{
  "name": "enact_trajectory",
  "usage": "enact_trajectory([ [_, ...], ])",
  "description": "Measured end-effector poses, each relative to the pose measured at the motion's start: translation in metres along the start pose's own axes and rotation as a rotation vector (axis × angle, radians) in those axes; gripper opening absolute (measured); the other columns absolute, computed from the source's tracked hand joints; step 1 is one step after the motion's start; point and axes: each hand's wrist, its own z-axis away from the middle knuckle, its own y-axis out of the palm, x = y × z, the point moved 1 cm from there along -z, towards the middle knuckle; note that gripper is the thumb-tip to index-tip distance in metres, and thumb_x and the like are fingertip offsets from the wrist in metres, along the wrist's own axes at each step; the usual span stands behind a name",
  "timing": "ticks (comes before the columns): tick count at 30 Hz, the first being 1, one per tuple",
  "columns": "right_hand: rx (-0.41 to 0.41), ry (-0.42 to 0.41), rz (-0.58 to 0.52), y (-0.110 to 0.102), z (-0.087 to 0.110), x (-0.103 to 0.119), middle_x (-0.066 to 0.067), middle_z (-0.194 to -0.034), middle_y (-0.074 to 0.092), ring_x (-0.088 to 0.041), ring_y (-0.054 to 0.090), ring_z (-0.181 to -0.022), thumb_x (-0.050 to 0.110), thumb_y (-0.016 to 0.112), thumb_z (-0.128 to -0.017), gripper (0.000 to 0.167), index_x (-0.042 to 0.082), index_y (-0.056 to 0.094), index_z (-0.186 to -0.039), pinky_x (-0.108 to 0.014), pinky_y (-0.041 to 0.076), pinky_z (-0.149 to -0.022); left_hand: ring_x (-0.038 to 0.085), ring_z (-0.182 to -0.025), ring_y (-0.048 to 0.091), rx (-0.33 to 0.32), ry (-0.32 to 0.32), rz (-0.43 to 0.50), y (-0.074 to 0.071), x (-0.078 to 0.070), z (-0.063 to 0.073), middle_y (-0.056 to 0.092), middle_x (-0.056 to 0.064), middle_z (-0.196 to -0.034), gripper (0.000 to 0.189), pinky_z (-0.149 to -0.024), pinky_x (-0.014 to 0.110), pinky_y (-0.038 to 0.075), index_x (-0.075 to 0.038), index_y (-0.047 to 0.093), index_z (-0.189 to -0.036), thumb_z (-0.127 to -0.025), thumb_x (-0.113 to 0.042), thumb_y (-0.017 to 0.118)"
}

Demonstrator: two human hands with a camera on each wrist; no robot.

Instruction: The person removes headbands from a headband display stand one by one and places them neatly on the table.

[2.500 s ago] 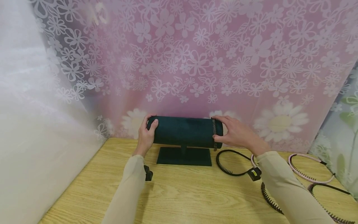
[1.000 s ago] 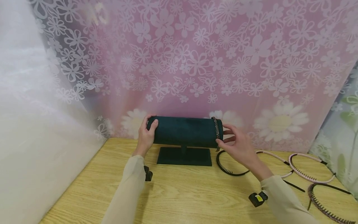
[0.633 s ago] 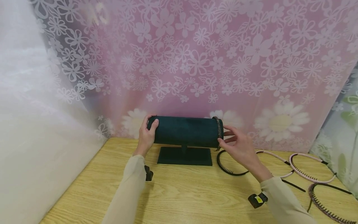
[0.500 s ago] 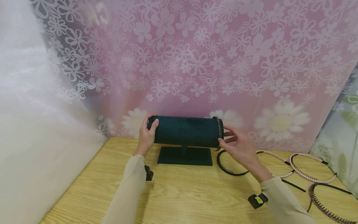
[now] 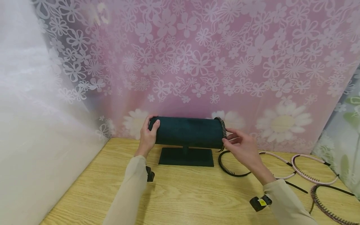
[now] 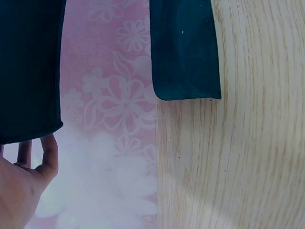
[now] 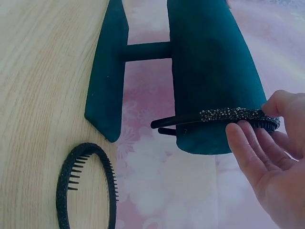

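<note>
A dark green velvet display stand holds a horizontal padded roll [image 5: 188, 131] above its flat base [image 5: 185, 157]. At the roll's left end my left hand [image 5: 147, 137] grips it, thumb in front and fingers behind. A glittery dark headband [image 7: 228, 114] with comb teeth sits around the roll's right end, its two black tips sticking out past the roll's underside. My right hand [image 5: 244, 148] pinches this headband, with the thumb on the sparkly outer side and fingers at its edge in the right wrist view.
On the wood-grain table [image 5: 180, 193], a black toothed headband [image 7: 62, 191] lies right of the base. Two pink headbands [image 5: 312, 158] and a brownish one [image 5: 322, 208] lie farther right. A pink floral curtain [image 5: 197, 62] hangs close behind the stand.
My right hand has slid the glittery headband rightward along the roll to its very end. The hand itself shifted right and lower. My left hand stays on the roll.
</note>
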Motion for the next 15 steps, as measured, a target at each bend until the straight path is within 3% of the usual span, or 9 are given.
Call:
enact_trajectory([
  [5, 0.038, 0.057, -0.13, -0.002, -0.001, -0.002, -0.02, -0.104, 0.069, -0.008, 0.071, -0.08, 0.017, 0.071, -0.097, 0.046, 0.005, 0.06, -0.14, -0.023, 0.059, -0.068, 0.033, -0.131, 0.049, 0.014, -0.027, -0.002, -0.001, -0.022, 0.008, 0.052, 0.013, -0.148, 0.046, -0.116, 0.054, 0.036, -0.007, 0.05, -0.145, -0.106, -0.031, 0.053],
  [8, 0.058, 0.089, -0.221, -0.003, -0.001, -0.004, -0.023, -0.106, 0.066, -0.006, 0.07, -0.079, 0.014, 0.07, -0.097, 0.047, 0.003, 0.058, -0.141, -0.023, 0.06, -0.07, 0.032, -0.131, 0.05, 0.015, -0.027, -0.002, -0.002, -0.031, 0.011, 0.053, 0.013, -0.148, 0.045, -0.116, 0.053, 0.037, -0.008, 0.051, -0.145, -0.106, -0.031, 0.053],
  [15, 0.069, 0.126, -0.264, -0.005, -0.001, -0.008, -0.015, -0.105, 0.063, -0.014, 0.071, -0.083, 0.015, 0.069, -0.098, 0.047, 0.003, 0.056, -0.142, -0.024, 0.061, -0.072, 0.031, -0.134, 0.048, -0.007, -0.001, -0.005, 0.001, -0.001, 0.001, 0.053, 0.01, -0.149, 0.045, -0.118, 0.054, 0.034, -0.012, 0.052, -0.145, -0.106, -0.033, 0.055],
])
